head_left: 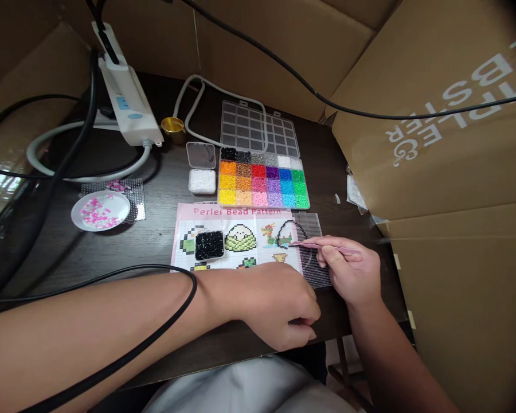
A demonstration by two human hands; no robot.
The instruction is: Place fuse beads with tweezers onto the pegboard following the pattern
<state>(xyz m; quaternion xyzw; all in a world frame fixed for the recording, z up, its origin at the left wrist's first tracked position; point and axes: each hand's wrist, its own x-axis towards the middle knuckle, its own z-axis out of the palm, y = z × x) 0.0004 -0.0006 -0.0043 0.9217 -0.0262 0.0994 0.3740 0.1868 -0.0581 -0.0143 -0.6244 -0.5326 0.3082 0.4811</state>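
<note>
My right hand (350,269) is closed round pink tweezers (322,245), whose tip touches a curved line of black beads (290,229) on a clear pegboard (312,229). My left hand (275,304) rests curled on the near edge of the pegboard and a bead pattern sheet (223,232), fingers pressed together; what they hold, if anything, is hidden. A small tray of black beads (209,245) sits on the sheet.
An open box of sorted coloured beads (262,180) lies behind the sheet, with a small tub of white beads (202,180) beside it. A white plate of pink beads (100,210) sits at left. A power strip (126,100), cables and cardboard walls surround the dark table (163,172).
</note>
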